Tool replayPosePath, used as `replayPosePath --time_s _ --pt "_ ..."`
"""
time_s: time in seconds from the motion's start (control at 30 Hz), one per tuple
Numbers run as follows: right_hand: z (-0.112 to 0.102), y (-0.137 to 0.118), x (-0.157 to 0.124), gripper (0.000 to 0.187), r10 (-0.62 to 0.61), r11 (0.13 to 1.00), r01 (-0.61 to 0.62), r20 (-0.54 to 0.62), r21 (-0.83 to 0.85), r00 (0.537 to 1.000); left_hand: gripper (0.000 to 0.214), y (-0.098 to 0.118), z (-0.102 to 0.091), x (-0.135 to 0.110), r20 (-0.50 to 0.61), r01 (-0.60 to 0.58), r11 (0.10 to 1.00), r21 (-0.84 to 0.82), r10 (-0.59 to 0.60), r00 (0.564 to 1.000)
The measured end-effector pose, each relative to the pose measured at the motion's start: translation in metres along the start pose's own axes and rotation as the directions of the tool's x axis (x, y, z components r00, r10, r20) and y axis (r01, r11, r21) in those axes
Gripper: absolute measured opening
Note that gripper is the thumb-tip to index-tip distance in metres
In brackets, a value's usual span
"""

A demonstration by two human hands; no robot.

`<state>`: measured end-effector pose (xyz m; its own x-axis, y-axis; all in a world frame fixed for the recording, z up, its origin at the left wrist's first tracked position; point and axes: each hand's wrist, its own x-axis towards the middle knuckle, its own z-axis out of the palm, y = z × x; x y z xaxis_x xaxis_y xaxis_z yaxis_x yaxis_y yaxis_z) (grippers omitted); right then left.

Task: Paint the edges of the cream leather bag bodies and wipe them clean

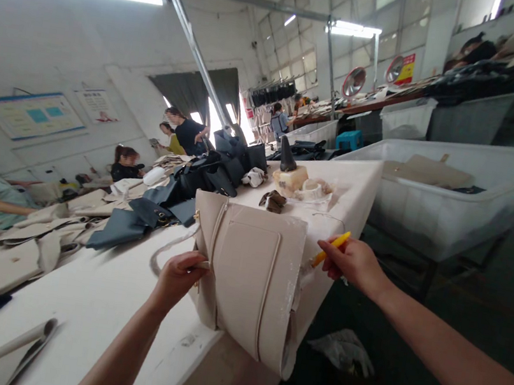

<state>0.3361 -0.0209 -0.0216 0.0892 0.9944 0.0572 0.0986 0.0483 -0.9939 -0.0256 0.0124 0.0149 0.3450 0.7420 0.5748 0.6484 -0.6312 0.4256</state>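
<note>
A beige handbag (245,274) lies on its side at the near end of the white table, its open-looking raw edge facing right. Closed around the bag's left side, near the zipper and piping, is my left hand (180,276). My right hand (356,266) pinches a yellow-handled brush (339,242); its tip is close beside the bag's right edge, and I cannot tell whether it touches. Shiny whitish smears run along that edge. A loop of pale strap (162,248) curves behind my left wrist.
Beyond the bag sit a dark cone on a yellowish block (290,178), a tape roll (314,191) and a dark crumpled scrap (273,201). Dark blue bag pieces (137,219) pile up leftward. A large white bin (429,205) stands right. Several people work further off.
</note>
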Motion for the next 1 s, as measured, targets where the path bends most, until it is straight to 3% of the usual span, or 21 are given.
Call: replayPosePath --time_s 0.13,0.3,0.4,0.57,0.7,0.77,0.9,1.0 --pt "-0.002 -0.008 0.001 0.053 0.010 0.999 -0.010 0.007 0.035 1.000 0.007 0.001 0.007 -0.006 -0.020 0.086 0.995 -0.051 -0.087 0.996" --pt "0.000 -0.018 -0.009 0.052 0.067 0.998 -0.069 0.104 0.009 0.992 0.012 0.002 0.021 -0.016 -0.039 0.173 0.979 -0.110 -0.178 0.983" --pt "0.000 -0.013 -0.016 0.049 0.079 0.996 -0.082 0.066 0.045 0.995 0.012 0.000 0.026 -0.021 -0.089 0.183 0.979 -0.088 -0.191 0.978" --pt "-0.005 0.003 -0.023 0.056 0.150 0.981 -0.168 0.173 0.093 0.974 0.014 -0.005 0.030 -0.026 -0.104 0.198 0.974 -0.109 -0.209 0.972" --pt "-0.011 0.005 -0.026 0.060 0.136 0.967 -0.144 0.054 0.211 0.989 0.015 -0.005 0.031 -0.025 -0.088 0.214 0.971 -0.110 -0.224 0.971" --pt "-0.010 0.005 -0.029 0.060 0.145 0.949 -0.155 0.056 0.275 0.988 0.014 -0.003 0.031 -0.024 -0.081 0.215 0.970 -0.108 -0.225 0.971" --pt "-0.001 0.007 -0.035 0.051 0.235 0.919 -0.273 0.161 0.283 0.958 0.016 -0.001 0.031 -0.024 -0.071 0.216 0.970 -0.115 -0.225 0.972" --pt "-0.003 0.007 -0.034 0.045 0.249 0.914 -0.276 0.126 0.296 0.960 0.017 -0.003 0.032 -0.025 -0.077 0.218 0.969 -0.113 -0.227 0.971"
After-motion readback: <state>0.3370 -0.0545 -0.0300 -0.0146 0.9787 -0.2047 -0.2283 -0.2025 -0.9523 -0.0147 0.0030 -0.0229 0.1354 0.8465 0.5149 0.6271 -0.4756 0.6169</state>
